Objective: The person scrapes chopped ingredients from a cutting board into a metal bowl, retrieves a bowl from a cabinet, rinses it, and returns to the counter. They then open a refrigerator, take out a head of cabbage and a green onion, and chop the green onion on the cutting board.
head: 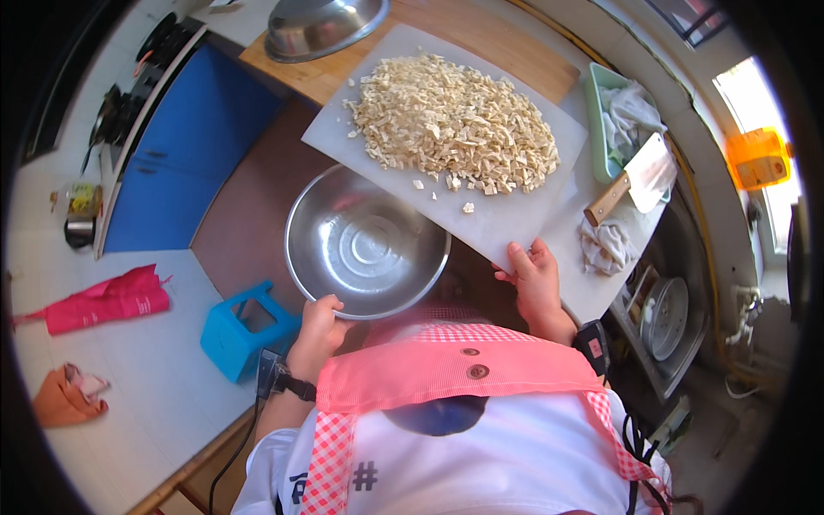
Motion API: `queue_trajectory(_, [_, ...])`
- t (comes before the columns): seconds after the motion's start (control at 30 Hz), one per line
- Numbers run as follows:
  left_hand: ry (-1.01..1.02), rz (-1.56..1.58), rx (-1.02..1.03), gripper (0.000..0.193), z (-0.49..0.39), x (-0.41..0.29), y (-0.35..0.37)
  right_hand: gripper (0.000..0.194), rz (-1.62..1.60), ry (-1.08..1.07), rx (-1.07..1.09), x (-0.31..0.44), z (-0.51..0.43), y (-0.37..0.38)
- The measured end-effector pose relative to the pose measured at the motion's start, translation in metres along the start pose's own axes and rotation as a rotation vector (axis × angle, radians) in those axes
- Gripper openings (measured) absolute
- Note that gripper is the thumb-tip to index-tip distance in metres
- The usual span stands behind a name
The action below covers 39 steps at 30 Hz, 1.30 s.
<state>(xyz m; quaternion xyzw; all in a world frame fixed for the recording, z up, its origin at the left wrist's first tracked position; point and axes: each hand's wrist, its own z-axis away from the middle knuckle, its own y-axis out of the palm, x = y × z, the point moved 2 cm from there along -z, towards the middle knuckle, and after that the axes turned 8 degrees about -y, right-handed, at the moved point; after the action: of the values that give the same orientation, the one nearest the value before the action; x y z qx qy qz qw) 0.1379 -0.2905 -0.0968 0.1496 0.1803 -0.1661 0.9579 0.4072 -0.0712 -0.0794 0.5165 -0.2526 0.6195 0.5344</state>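
My left hand (325, 325) grips the near rim of a wide stainless steel bowl (367, 244), thumb over the edge. No food shows inside the bowl, though its far side is hidden under a white cutting board (489, 222). A large heap of small pale chopped pieces (450, 122) lies on that board, with a few bits scattered around it. My right hand (533, 277) pinches the board's near right corner, the thumb on top. The board's near edge overhangs the bowl, while its far part lies over a wooden board (521, 58).
An overturned metal bowl (325, 26) rests on the wooden board. On the right are a cleaver (627, 177) across a green basket (599, 122), a crumpled cloth (606, 244) and a sink (692, 309). A blue plastic stool (241, 331) stands at left, near blue cabinets (187, 154).
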Motion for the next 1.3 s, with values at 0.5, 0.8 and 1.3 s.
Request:
queue_trajectory(0.5, [-0.11,-0.288,0.171,0.053,-0.031,-0.077,-0.008,0.052,0.888,-0.552,-0.412,0.067,-0.171,0.017])
queue_trajectory(0.8, [-0.118,-0.533,0.286,0.048,-0.037,-0.081,-0.008,0.047,0.52,-0.555,-0.318,0.062,-0.158,0.033])
queue_trajectory(1.3, [-0.022,-0.582,0.177,0.031,-0.012,-0.073,0.0,0.031,0.173,-0.484,-0.204,0.013,-0.064,0.113])
